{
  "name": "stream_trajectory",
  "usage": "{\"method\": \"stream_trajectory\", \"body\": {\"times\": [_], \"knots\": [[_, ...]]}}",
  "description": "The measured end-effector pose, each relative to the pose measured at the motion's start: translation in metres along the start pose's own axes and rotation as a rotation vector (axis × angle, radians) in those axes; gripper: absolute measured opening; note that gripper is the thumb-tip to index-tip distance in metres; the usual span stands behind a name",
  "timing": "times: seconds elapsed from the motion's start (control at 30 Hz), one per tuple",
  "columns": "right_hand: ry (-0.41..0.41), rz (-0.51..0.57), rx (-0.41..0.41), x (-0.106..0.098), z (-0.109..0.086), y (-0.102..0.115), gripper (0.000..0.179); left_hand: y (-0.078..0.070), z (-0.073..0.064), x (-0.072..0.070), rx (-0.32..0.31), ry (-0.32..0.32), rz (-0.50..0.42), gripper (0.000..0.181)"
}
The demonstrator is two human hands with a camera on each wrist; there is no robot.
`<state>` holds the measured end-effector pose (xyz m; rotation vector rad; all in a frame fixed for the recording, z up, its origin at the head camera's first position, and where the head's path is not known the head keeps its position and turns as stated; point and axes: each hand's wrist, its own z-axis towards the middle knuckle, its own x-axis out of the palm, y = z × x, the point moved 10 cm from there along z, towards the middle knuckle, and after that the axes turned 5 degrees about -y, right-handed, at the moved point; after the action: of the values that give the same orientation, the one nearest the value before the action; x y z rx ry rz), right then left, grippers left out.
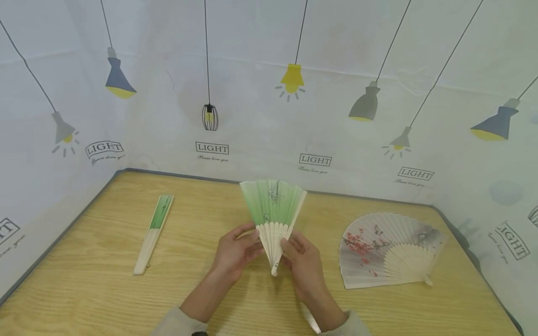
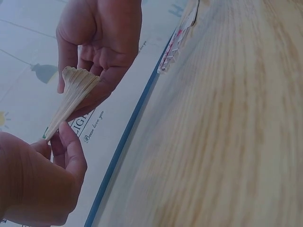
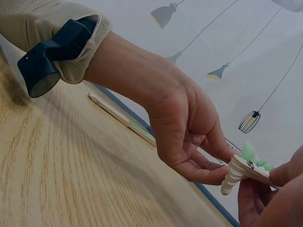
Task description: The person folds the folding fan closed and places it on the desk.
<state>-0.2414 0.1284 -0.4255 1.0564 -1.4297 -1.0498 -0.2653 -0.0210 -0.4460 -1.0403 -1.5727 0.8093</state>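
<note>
Half-spread green folding fan (image 1: 273,203): held off the wooden surface (image 1: 96,298), left of the red-blossom folding fan (image 1: 380,245) and well apart from it
Left hand (image 1: 235,249): pinching the ribs along one side
Right hand (image 1: 306,263): gripping the opposite side, thumb in front
Reason for two-sided hold: probably to keep the ribs spread and steady
Pointing: pleated leaf toward the lamp-print backdrop (image 1: 252,93), pivot toward the person, long axis running near to far
Closed green folding fan (image 1: 153,233): far left of the red-blossom folding fan, perhaps for working room
</note>
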Motion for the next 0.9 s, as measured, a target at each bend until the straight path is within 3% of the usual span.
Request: {"method": "stream_trajectory", "body": {"times": [0.37, 0.9], "knots": [[0.054, 0.013, -0.027, 0.0055, -0.0009, 0.003, 0.043, 0.0022, 0.0011, -0.001, -0.004, -0.015, 0.004, 0.033], [0.063, 0.003, -0.027, 0.0073, -0.0013, 0.0034, 0.041, 0.0029, 0.0016, -0.001, -0.006, -0.016, 0.017, 0.033]]}}
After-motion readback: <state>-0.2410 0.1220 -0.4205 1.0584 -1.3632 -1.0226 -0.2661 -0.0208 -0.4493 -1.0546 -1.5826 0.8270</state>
